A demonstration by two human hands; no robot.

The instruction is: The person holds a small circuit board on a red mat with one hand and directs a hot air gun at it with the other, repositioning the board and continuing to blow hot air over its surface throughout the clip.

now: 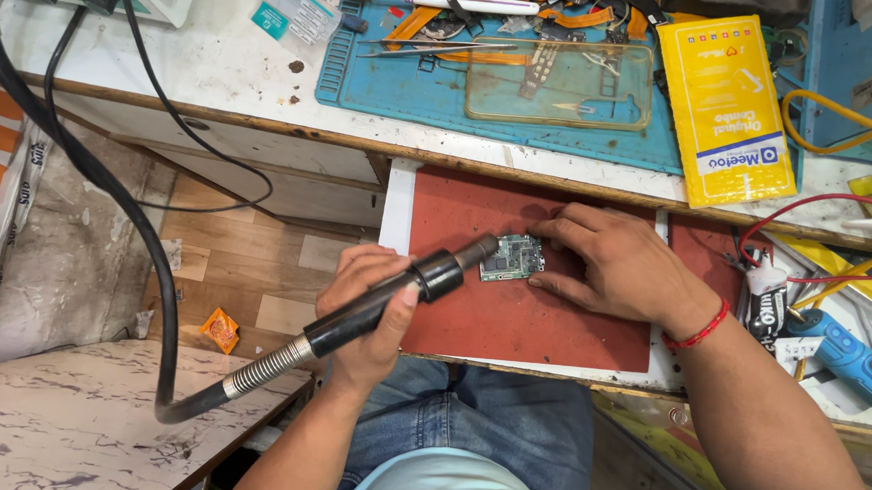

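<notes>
My left hand [370, 306] grips a black hot-air wand [425, 277] whose metal nozzle points at a small green circuit board [514, 257]. The board lies flat on a red mat [511, 317] on a pull-out shelf. My right hand [616, 266] rests on the mat with its fingertips against the board's right and top edges, holding it in place. A red thread band circles my right wrist. The wand's thick black hose [115, 192] loops down to the left and up past the bench edge.
A blue work mat [384, 86] on the white bench carries tweezers, orange flex strips and a clear phone case [561, 84]. A yellow packet [726, 106] lies to the right. Red and yellow wires, a blue tool [848, 356] and a small black bottle sit at far right.
</notes>
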